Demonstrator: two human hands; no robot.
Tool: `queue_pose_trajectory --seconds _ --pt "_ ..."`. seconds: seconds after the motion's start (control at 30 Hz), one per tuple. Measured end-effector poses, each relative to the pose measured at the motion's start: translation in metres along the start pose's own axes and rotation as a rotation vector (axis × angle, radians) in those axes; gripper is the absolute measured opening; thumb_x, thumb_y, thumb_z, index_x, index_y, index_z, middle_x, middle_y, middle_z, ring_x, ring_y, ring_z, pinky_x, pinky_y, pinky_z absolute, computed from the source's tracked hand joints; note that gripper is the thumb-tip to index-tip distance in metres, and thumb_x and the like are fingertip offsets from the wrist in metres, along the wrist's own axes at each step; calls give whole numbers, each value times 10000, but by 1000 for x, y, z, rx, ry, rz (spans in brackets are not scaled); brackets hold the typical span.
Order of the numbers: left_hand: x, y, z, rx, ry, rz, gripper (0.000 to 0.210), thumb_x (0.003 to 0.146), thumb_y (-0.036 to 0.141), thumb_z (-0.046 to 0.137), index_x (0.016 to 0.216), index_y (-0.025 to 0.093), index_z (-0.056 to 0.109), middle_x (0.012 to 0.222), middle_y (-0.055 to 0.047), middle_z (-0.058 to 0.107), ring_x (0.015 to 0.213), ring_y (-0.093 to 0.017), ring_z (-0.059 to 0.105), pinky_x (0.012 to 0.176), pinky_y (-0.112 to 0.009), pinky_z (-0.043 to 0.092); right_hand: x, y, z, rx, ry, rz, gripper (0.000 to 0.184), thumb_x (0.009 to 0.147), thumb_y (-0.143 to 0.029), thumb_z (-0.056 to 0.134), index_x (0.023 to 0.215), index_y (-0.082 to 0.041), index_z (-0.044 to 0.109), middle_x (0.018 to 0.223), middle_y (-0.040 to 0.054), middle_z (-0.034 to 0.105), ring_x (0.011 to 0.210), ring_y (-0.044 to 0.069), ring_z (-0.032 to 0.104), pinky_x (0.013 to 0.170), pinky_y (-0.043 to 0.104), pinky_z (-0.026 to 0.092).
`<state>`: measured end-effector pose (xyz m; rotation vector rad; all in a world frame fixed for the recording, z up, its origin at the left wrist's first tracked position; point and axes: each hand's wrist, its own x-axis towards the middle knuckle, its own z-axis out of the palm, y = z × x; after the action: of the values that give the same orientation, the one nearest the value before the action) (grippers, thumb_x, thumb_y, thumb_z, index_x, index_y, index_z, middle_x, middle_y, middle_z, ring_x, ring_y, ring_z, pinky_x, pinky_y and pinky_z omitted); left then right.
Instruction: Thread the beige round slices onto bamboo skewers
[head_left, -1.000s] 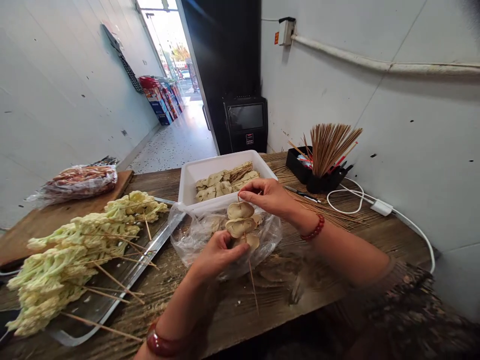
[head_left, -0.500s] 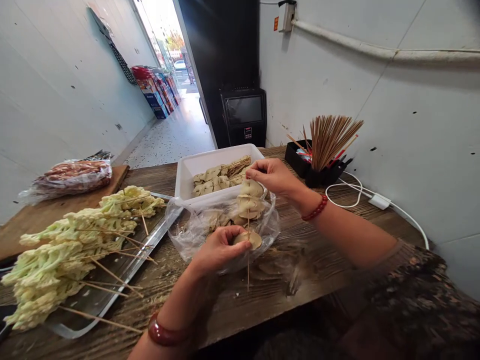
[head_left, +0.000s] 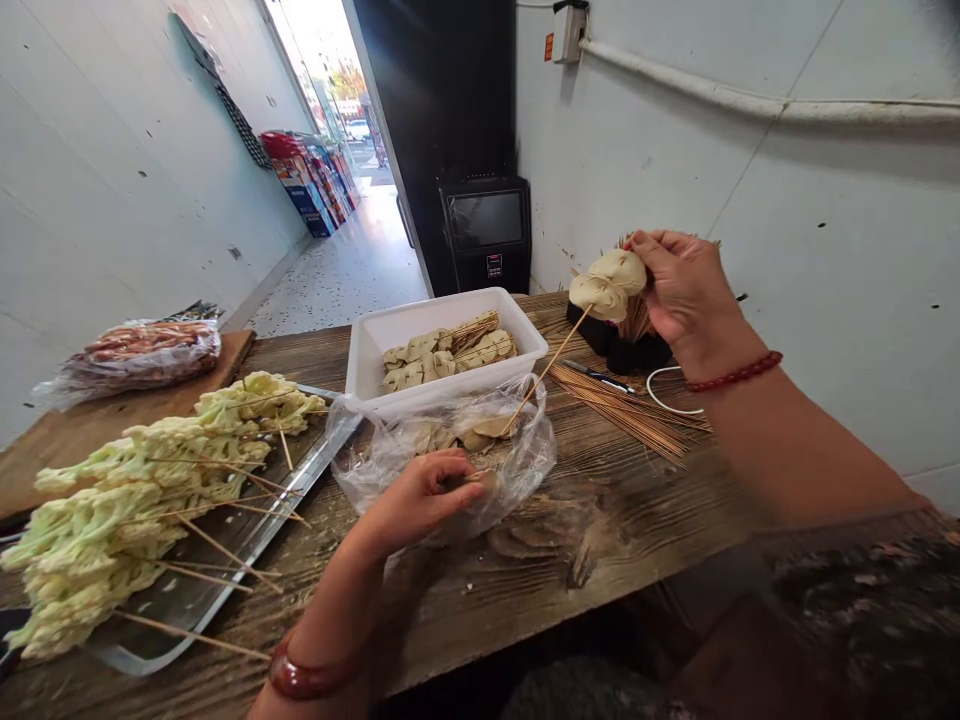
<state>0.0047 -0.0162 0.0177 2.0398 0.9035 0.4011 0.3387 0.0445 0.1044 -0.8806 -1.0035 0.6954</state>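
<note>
Table [head_left: 637, 520]: dark grained wood, its near edge on a slant; a knot and pale specks mark the bare stretch along that edge
Right hand [head_left: 686, 300]: raised above the table's far right part; thumb and fingers pinched on the top end of a skewer [head_left: 555, 355]; red beads [head_left: 735, 372] round the wrist
Skewer load: pale folded slices [head_left: 600, 292] bunched high on it; its bare shaft slants down left to the plastic bag [head_left: 536, 430]
Left hand [head_left: 424, 495]: in front of the bag, towards the near edge; thumb and fingers closed on a single slice [head_left: 487, 480]
Mid-table: bag crumpled and open, more slices inside; behind it, by the far edge, a white tub [head_left: 532, 345] of filled skewers
Left end: tray [head_left: 319, 475] under skewered cauliflower [head_left: 150, 480], sticks jutting over its rim; in the far left corner a wooden board [head_left: 45, 460] bears a wrapped reddish food [head_left: 150, 350]
Right end: loose sticks [head_left: 622, 410] fanned beside the tub; a pen [head_left: 600, 378] across them; black holder [head_left: 637, 355] partly hidden by the hand; white cable [head_left: 664, 395]
Room: pale walls [head_left: 847, 300]; speckled floor [head_left: 345, 265] running to a bright doorway [head_left: 330, 60]; stacked cartons [head_left: 307, 185] along the left wall; black appliance [head_left: 487, 220] beyond the far edge; white pipe [head_left: 697, 90] on the right wall
</note>
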Motion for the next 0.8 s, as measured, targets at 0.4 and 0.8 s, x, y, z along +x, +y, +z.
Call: queue_pose_trajectory --seconds 0.4,0.8 --pt "11 -24 13 -103 316 -33 147 813 294 605 789 186 701 750 -36 714 730 -186 640 699 -289 488 -43 37 13 93 -41 114 239 738 -384 818 653 -225 661 636 -26 636 560 121 579 527 262 477" --pt "8 -14 10 -542 383 -141 310 812 442 646 863 149 731 748 -44 689 647 -136 570 617 -247 456 -85 52 46 76 -70 319 303 665 -448 806 680 -197 637 635 -33 612 559 107 532 538 230 451"
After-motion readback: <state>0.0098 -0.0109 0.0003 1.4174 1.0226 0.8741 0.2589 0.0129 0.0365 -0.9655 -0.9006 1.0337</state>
